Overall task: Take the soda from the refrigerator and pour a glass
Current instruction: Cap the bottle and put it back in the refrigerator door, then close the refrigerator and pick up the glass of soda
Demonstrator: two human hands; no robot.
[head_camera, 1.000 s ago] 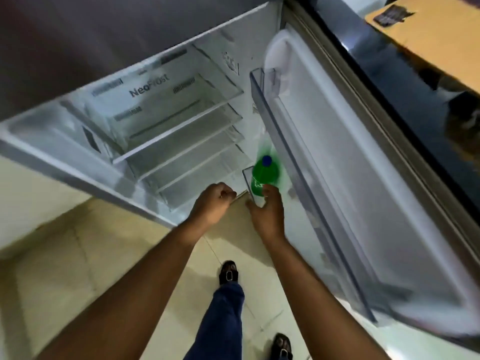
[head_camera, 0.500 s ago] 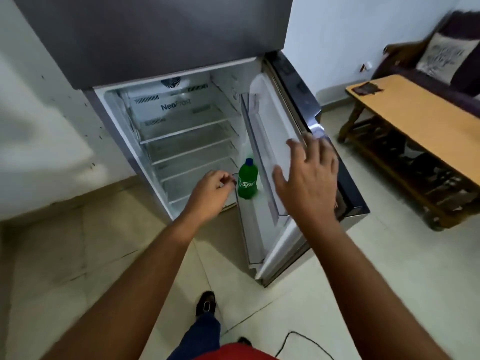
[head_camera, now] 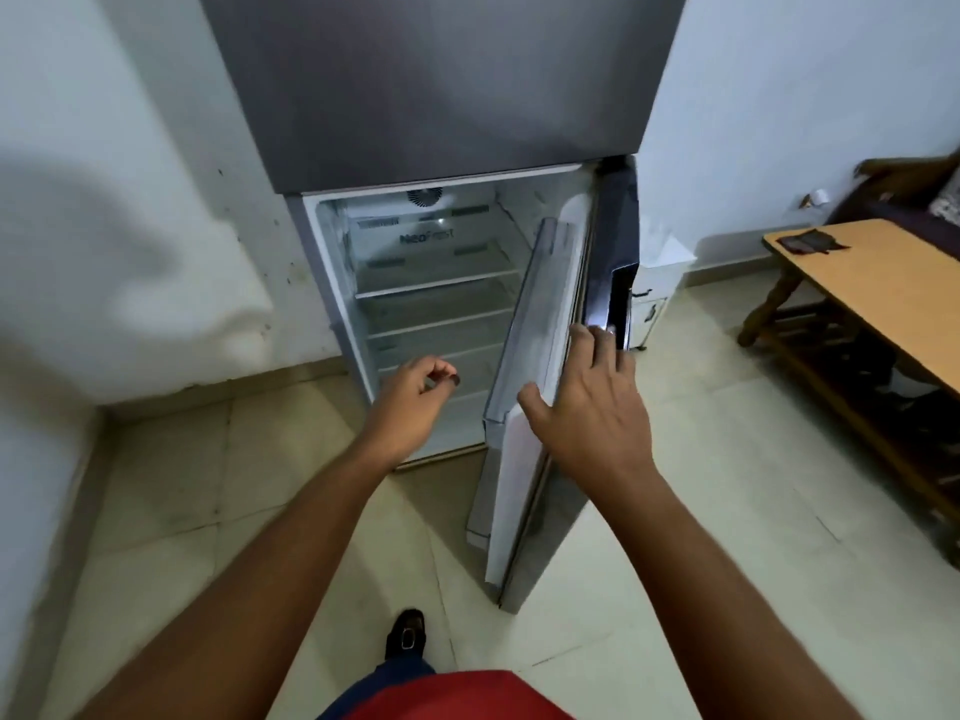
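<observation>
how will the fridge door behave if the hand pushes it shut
The fridge door looks thick and rigid, so it should swing as one piece, not flex. The right hand lies near its free edge, so a light push probably suffices.

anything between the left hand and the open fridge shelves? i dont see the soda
Nothing visible. The left hand hovers right before the lower shelves; the door, touched by the right hand, stands off to its right. No soda shows.
</observation>
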